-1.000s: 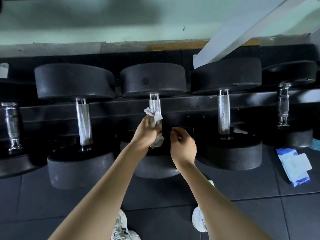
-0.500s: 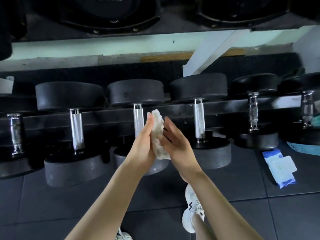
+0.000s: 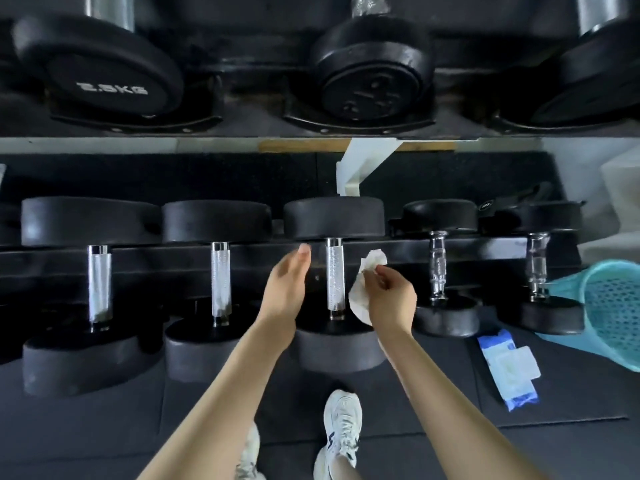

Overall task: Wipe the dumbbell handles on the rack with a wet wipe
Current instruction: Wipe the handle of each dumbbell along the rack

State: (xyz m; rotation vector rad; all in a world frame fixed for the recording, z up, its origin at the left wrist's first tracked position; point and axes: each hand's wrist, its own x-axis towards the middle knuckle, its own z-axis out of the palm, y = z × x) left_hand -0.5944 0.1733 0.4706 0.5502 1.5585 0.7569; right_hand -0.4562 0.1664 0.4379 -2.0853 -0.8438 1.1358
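Just right of the middle dumbbell handle (image 3: 335, 277) on the low rack (image 3: 156, 258), the wet wipe (image 3: 358, 301) hangs pinched in the right hand (image 3: 391, 299). The wipe looks soft, limp and light, and is probably best wrapped round the handle's knurled mid-section. The left hand (image 3: 285, 289) is empty with straight fingers, left of the handle. The wipe packet (image 3: 509, 368) lies on the floor, right.

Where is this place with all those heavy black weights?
Most likely a gym or weight room: black dumbbells sit in rows on a two-tier rack, one bears a 2.5KG label, and dark rubber floor mats lie below.
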